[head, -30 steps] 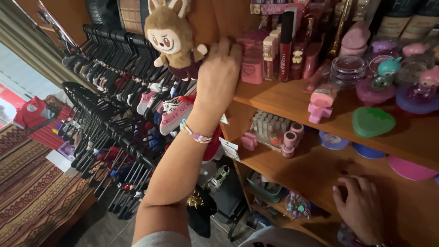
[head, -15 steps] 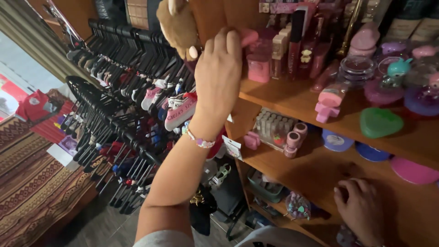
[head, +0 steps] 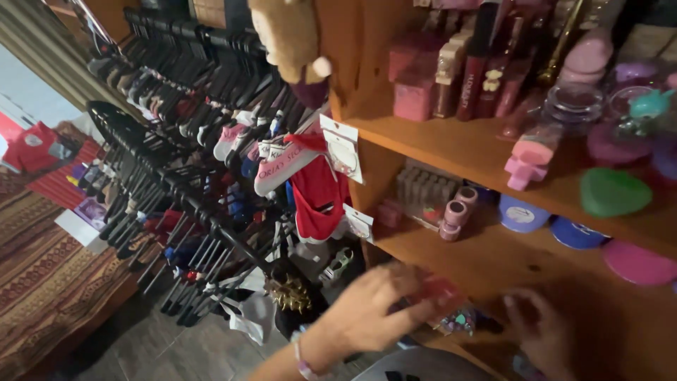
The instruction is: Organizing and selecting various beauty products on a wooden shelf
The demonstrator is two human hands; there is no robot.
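My left hand [head: 370,314] is low in front of the wooden shelf unit [head: 493,264], blurred with motion. Its fingers pinch a small pink-red item [head: 441,289] just above the lower shelf. My right hand [head: 543,331] rests on that same shelf board at the lower right, fingers spread, holding nothing. A beaded bracelet [head: 305,363] circles my left wrist. A tan plush toy [head: 289,35] hangs at the top, on the shelf unit's side panel.
Pink boxes and tubes [head: 451,77] crowd the upper shelf, with a green heart-shaped case [head: 610,192] to their right. Small pink rolls [head: 455,212] and round blue tins [head: 522,215] sit below. A black rack of hangers with small garments [head: 183,169] stands at left.
My left hand has come down from the upper shelf, beside the plush toy, to the lower shelf with a pink item in its fingers. The right hand has barely shifted.
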